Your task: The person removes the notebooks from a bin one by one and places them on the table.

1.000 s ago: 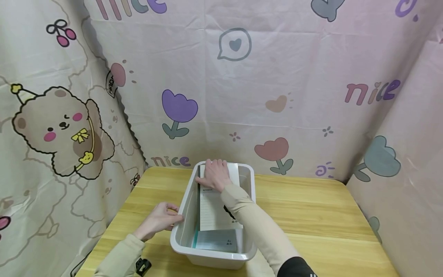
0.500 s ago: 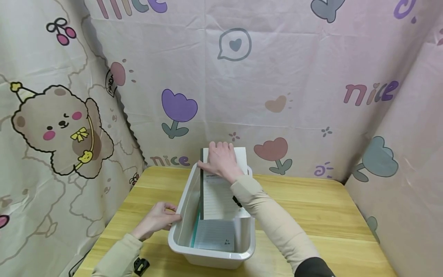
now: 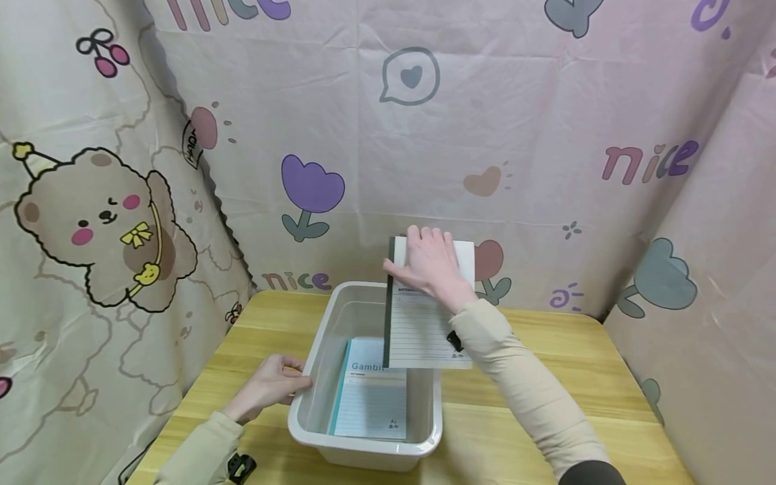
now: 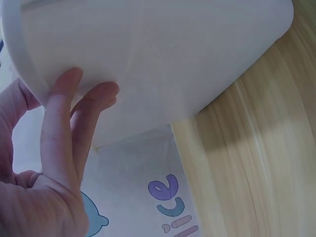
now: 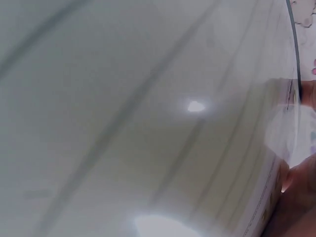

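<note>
My right hand (image 3: 433, 266) grips the top part of a notebook (image 3: 418, 333) with a dark spine and a lined pale cover. It holds this notebook above the right side of a pale plastic bin (image 3: 370, 459). In the right wrist view the glossy cover (image 5: 123, 123) fills most of the picture. Inside the bin lies a second notebook (image 3: 370, 411), with a teal spine and "Gambit" on its cover. My left hand (image 3: 269, 384) pinches the bin's left rim. The left wrist view shows fingers (image 4: 57, 133) against the bin's outer wall (image 4: 187, 59), the thumb across the rim.
The bin stands on a wooden table (image 3: 545, 377). A printed cloth (image 3: 412, 148) hangs behind the table and along both sides. Small black wrist devices show at the left cuff (image 3: 242, 466) and near the right cuff (image 3: 455, 341).
My right hand has lifted the dark-spined notebook up out of the bin and moved it to the right, uncovering the teal-spined notebook. The left hand has stayed at the rim; the bin has shifted slightly left.
</note>
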### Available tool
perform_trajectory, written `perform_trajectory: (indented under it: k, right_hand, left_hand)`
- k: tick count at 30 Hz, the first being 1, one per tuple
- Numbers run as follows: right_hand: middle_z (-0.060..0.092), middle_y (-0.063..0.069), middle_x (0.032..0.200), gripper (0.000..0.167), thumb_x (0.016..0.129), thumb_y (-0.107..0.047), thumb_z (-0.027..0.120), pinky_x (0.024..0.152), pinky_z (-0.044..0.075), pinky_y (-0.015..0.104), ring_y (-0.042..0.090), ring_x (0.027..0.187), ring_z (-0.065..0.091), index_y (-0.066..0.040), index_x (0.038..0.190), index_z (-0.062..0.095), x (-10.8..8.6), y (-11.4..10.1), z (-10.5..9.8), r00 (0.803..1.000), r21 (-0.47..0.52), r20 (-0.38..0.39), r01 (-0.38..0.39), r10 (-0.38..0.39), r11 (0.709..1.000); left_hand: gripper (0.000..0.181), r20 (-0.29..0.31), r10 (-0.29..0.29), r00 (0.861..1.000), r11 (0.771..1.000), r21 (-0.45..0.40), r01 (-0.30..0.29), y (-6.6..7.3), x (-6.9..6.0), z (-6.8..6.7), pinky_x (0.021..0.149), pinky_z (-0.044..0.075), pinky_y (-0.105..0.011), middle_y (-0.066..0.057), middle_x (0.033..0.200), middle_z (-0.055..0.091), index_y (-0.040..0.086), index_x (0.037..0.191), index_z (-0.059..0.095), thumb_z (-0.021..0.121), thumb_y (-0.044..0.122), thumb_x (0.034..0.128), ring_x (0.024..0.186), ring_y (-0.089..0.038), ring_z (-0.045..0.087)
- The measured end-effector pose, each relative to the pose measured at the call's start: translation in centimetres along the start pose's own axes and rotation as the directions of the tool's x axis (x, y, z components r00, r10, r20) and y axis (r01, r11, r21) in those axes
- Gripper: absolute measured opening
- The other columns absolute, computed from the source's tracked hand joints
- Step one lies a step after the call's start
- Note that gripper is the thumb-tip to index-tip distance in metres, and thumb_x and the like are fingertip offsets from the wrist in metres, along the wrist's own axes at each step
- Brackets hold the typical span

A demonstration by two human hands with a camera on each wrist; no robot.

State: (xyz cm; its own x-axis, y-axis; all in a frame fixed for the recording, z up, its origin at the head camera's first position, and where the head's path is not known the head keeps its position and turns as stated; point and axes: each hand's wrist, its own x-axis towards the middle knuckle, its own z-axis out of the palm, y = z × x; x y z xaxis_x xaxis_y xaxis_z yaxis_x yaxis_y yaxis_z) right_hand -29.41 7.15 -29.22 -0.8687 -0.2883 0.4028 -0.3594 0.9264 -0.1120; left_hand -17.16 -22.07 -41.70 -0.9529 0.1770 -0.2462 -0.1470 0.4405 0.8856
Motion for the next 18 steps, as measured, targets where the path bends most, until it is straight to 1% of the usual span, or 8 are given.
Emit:
perform_trajectory:
  k: [3, 8, 10, 14, 16, 18]
  right_hand:
    - [0.059, 0.012, 0.095, 0.059, 0.085, -0.062, 0.06, 0.086, 0.044, 0.043, 0.033, 0.094, 0.053, -0.007, 0.105, 0.052, -0.6, 2.0, 0.8, 1.0, -0.005, 0.014, -0.019, 0.019, 1.0]
    - [0.06, 0.015, 0.096, 0.06, 0.084, -0.061, 0.061, 0.089, 0.044, 0.047, 0.037, 0.096, 0.054, -0.005, 0.104, 0.052, -1.7, 5.9, 2.3, 0.998, -0.006, 0.031, -0.048, 0.048, 0.999]
    - [0.06, 0.016, 0.094, 0.06, 0.084, -0.061, 0.06, 0.087, 0.043, 0.048, 0.037, 0.095, 0.054, -0.005, 0.102, 0.051, -2.2, 7.3, 2.8, 0.998, -0.003, 0.03, -0.055, 0.055, 0.999]
    - [0.062, 0.019, 0.098, 0.062, 0.084, -0.059, 0.06, 0.089, 0.043, 0.051, 0.039, 0.097, 0.054, -0.002, 0.108, 0.052, -3.0, 9.5, 3.7, 0.996, 0.015, 0.035, -0.08, 0.079, 0.997]
    - [0.062, 0.018, 0.096, 0.061, 0.083, -0.058, 0.06, 0.088, 0.043, 0.051, 0.039, 0.096, 0.055, -0.002, 0.106, 0.053, -3.5, 10.4, 4.2, 0.995, 0.016, 0.037, -0.088, 0.087, 0.996]
    - [0.061, 0.016, 0.091, 0.057, 0.083, -0.057, 0.06, 0.084, 0.043, 0.049, 0.037, 0.091, 0.055, -0.004, 0.101, 0.053, -4.1, 11.2, 4.9, 0.995, 0.01, 0.043, -0.088, 0.088, 0.996]
  left_hand:
    - [0.045, -0.003, -0.007, 1.0, 1.0, -0.004, 0.007, 0.0, -0.3, -0.2, 0.073, 0.068, -0.043, -0.03, 0.104, 0.073, -0.021, 0.119, 0.052, 0.065, 0.006, 0.0856, 0.09, -0.031, 0.075]
    - [0.046, -0.003, -0.012, 1.0, 1.0, -0.007, 0.012, 0.0, -0.5, -0.4, 0.074, 0.068, -0.042, -0.029, 0.103, 0.074, -0.022, 0.12, 0.052, 0.065, 0.005, 0.0849, 0.09, -0.03, 0.075]
    - [0.046, -0.005, -0.016, 1.0, 1.0, -0.011, 0.016, -0.1, -0.5, -0.4, 0.074, 0.068, -0.042, -0.028, 0.103, 0.074, -0.022, 0.12, 0.051, 0.065, 0.005, 0.0849, 0.089, -0.03, 0.075]
    - [0.047, 0.001, -0.016, 1.0, 1.0, -0.021, 0.016, -0.1, -0.6, -0.5, 0.074, 0.068, -0.042, -0.027, 0.101, 0.074, -0.022, 0.12, 0.049, 0.064, 0.004, 0.0856, 0.089, -0.03, 0.075]
    - [0.047, 0.002, -0.015, 1.0, 1.0, -0.022, 0.016, -0.1, -0.6, -0.6, 0.074, 0.068, -0.042, -0.026, 0.101, 0.074, -0.022, 0.121, 0.048, 0.065, 0.005, 0.0856, 0.089, -0.03, 0.075]
    - [0.047, 0.005, -0.015, 1.0, 1.0, -0.02, 0.015, -0.2, -0.5, -0.7, 0.074, 0.068, -0.043, -0.025, 0.1, 0.074, -0.021, 0.12, 0.048, 0.065, 0.005, 0.0858, 0.089, -0.03, 0.075]
